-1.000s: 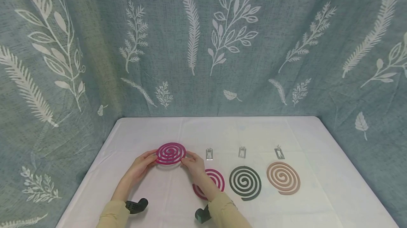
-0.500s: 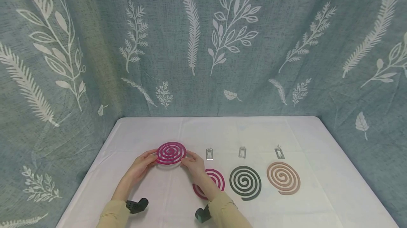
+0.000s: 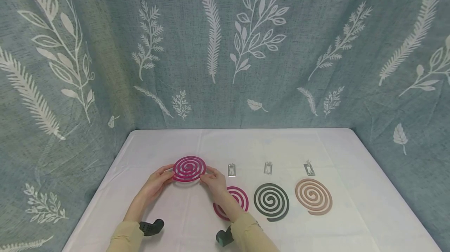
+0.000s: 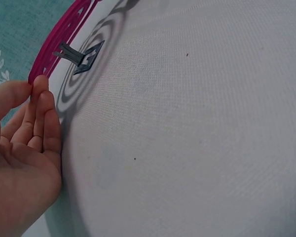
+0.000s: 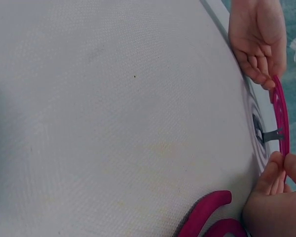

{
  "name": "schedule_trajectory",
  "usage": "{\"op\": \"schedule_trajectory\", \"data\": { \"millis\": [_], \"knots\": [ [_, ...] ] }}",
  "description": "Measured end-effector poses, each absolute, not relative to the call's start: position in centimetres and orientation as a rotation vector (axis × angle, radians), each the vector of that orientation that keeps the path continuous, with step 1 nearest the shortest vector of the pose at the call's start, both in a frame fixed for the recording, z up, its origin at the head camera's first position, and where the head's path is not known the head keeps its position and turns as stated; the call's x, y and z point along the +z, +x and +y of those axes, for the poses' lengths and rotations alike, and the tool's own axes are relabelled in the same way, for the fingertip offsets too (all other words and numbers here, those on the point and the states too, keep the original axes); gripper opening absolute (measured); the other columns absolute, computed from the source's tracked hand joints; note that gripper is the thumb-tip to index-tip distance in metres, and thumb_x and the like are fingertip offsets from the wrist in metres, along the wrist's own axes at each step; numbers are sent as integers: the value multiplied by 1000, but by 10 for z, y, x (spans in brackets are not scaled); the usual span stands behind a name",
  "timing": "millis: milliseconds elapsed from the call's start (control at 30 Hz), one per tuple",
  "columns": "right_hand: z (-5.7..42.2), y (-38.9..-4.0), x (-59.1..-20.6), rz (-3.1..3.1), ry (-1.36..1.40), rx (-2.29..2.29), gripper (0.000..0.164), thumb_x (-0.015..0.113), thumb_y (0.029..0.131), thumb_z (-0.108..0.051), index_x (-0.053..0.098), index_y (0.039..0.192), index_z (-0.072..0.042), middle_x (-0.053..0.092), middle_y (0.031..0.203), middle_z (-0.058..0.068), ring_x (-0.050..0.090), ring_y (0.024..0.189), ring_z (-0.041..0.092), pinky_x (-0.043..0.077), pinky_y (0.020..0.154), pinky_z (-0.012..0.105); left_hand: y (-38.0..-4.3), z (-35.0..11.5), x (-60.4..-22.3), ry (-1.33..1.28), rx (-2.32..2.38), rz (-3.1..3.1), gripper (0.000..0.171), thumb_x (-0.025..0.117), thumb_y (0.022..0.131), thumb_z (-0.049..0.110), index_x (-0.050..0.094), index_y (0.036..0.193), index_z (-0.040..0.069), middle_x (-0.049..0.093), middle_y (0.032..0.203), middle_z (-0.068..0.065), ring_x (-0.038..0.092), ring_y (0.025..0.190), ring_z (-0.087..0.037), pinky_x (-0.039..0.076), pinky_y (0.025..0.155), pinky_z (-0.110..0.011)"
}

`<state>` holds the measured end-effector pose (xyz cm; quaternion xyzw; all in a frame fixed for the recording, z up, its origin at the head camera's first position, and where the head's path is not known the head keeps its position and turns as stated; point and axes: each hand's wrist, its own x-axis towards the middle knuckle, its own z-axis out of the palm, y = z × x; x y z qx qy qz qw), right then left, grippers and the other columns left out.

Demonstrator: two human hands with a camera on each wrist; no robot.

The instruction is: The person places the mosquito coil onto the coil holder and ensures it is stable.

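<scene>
A pink mosquito coil (image 3: 190, 167) is held roughly level above the left part of the white table. My left hand (image 3: 154, 183) pinches its left edge between thumb and fingers. At the opposite edge, my right hand (image 3: 215, 183) pinches it the same way. Under the coil, the left wrist view shows a small metal coil stand (image 4: 84, 58) on the cloth, its upright prongs reaching up to the coil's underside near the middle. In the right wrist view the prongs of the stand (image 5: 272, 135) overlap the coil's edge. From the head view, the coil hides most of this stand.
Another pink coil (image 3: 240, 195) lies partly under my right forearm. Right of it lie a dark green coil (image 3: 270, 201) and a tan coil (image 3: 313, 195). Behind them are three metal stands (image 3: 231, 170), (image 3: 268, 168), (image 3: 309, 169). A patterned curtain (image 3: 225, 49) surrounds the table.
The far edge of the held pink coil has risen very slightly. Both hands keep their pinch in nearly the same place, and everything else is unmoved.
</scene>
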<state>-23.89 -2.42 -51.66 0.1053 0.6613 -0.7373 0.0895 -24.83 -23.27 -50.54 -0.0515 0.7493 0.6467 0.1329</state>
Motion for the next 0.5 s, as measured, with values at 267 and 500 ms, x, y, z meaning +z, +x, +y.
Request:
{"op": "schedule_trajectory", "data": {
  "millis": [267, 500],
  "knots": [
    [-23, -239, -518, 1972, 314, -2172, 44, 64, 87, -5, 54, 129, 0, 70, 88, 11, 68, 80, 13, 55, 83, 30, -247, -233, -505, -152, 1894, 2150, 54, 49, 98, 16, 30, 142, -7, 60, 100, 14, 56, 85, 7, 46, 80, -10],
    [-24, -238, -519, 1981, 309, -2167, 44, 65, 86, -6, 54, 129, -1, 70, 88, 10, 67, 78, 12, 54, 83, 30, -248, -233, -505, -163, 1905, 2140, 53, 47, 99, 15, 29, 143, -8, 60, 95, 16, 55, 83, 7, 46, 79, -10]
  ]
}}
